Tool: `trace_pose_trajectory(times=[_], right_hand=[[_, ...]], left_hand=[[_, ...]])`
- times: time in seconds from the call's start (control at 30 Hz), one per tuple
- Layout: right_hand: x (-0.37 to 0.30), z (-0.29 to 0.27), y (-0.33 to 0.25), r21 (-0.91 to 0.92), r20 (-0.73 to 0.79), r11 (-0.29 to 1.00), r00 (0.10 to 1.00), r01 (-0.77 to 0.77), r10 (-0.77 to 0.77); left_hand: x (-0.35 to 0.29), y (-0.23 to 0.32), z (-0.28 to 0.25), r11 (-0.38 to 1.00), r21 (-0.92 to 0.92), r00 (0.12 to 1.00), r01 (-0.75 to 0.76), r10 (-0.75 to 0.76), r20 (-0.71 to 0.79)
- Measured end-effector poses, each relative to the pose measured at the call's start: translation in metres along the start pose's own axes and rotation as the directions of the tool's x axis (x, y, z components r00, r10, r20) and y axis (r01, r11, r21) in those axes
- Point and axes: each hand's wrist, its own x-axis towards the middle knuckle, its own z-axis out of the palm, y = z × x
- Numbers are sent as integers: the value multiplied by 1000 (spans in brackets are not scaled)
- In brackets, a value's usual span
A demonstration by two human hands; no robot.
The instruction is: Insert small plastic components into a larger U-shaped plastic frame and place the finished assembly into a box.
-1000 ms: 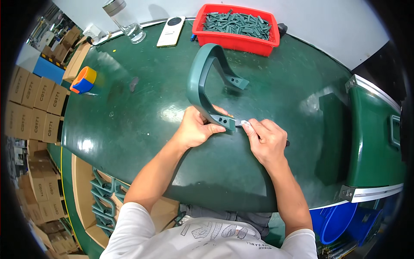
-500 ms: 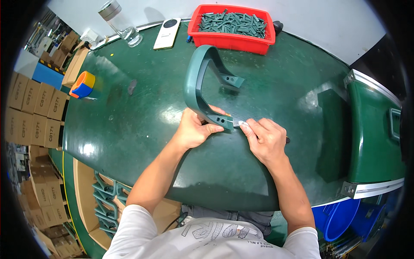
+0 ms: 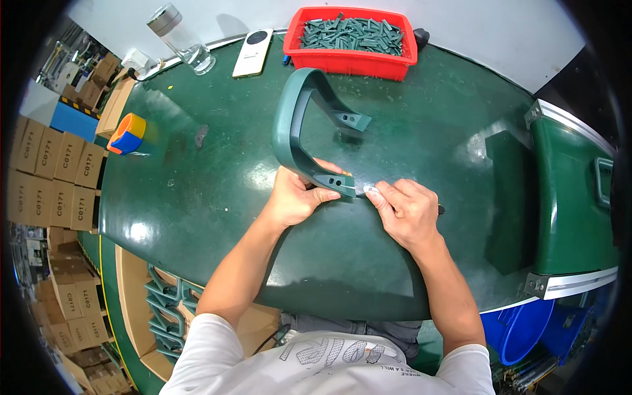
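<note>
A dark green U-shaped plastic handle (image 3: 287,125) stands tilted above the table, its two ends pointing right. My left hand (image 3: 293,196) is closed round its nearer end, thumb in front, beside two small dark holes. My right hand (image 3: 408,209) grips a slim knife (image 3: 359,189) whose pale, shiny tip meets the edge of that same end. Most of the knife is hidden in the fist; a black butt shows past the little-finger side. A bit of yellow shows by my left fingertips, too small to name.
On the green table (image 3: 217,171) stand a red bin (image 3: 349,64) of small green pieces, a phone (image 3: 253,54), a glass bottle (image 3: 191,52) and tape rolls (image 3: 127,134). A carton (image 3: 135,309) of green handles lies below left; blue bins (image 3: 520,332) stand lower right.
The handle's upper curve has tilted slightly left, still in my left hand. My right hand and the knife stay at the same end, with hardly any shift.
</note>
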Motion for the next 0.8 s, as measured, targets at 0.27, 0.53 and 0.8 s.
trace_pose_trajectory(times=[0.27, 0.53, 0.8], right_hand=[[0, 0, 5, 8, -18, 999, 999, -40, 40], [9, -16, -2, 265, -27, 962, 997, -67, 77], [6, -18, -2, 393, 7, 919, 999, -38, 38]], left_hand=[[0, -2, -1, 1000, -15, 1000, -3, 3, 25], [4, -7, -5, 971, -166, 985, -172, 170, -32], [2, -5, -5, 939, -126, 947, -319, 322, 8]])
